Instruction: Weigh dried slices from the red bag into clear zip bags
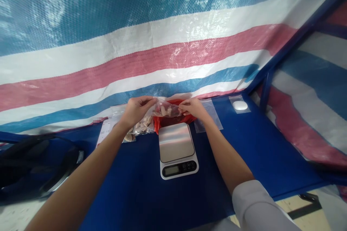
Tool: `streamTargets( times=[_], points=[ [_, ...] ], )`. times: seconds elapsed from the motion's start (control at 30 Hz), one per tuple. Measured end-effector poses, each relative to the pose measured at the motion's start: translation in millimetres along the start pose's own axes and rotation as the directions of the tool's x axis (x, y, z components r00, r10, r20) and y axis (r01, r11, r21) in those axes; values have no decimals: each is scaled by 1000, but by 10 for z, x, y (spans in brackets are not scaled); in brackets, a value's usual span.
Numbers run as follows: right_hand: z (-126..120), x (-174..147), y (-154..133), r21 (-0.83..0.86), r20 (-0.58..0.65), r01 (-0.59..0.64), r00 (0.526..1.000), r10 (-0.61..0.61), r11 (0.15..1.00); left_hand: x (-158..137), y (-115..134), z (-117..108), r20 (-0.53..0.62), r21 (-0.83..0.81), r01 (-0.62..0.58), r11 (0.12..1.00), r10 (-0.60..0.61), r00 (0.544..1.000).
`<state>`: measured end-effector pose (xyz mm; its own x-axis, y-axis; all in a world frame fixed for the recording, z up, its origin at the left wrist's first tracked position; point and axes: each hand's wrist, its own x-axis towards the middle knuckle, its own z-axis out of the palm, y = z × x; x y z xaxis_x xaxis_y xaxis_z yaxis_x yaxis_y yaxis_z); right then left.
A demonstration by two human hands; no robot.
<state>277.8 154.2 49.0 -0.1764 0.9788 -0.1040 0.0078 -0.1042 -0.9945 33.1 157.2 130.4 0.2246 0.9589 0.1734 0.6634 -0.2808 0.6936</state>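
At twelve o'clock from scale (pixel 176 143), left hand (pixel 136 110) and right hand (pixel 194 108) pinch bag (pixel 168 110), likely light, limp, slippery, best gripped by its edges.

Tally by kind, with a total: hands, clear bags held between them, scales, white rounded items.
Hands: 2 (left hand, right hand)
Clear bag held between them: 1
Scale: 1
White rounded item: 1
Total: 5
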Motion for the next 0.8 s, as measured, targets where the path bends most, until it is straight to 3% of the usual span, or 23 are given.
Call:
streamTargets(
  times=[0.33, 0.6, 0.8],
  points=[
    [-35, 28, 62, -72, -22, 8, 1000, -9, 997, 32, 43, 77, 0, 13, -55, 998, 55, 998],
    [-101, 69, 153, -84, -23, 25, 999, -27, 996, -87, -140, 68, 20, -4, 31, 1000, -31, 999],
    [-100, 63, 127, -88, -61, 11, 998, -17, 996, -47, -120, 88, -18, 49, 54, 997, -53, 998]
  ],
)
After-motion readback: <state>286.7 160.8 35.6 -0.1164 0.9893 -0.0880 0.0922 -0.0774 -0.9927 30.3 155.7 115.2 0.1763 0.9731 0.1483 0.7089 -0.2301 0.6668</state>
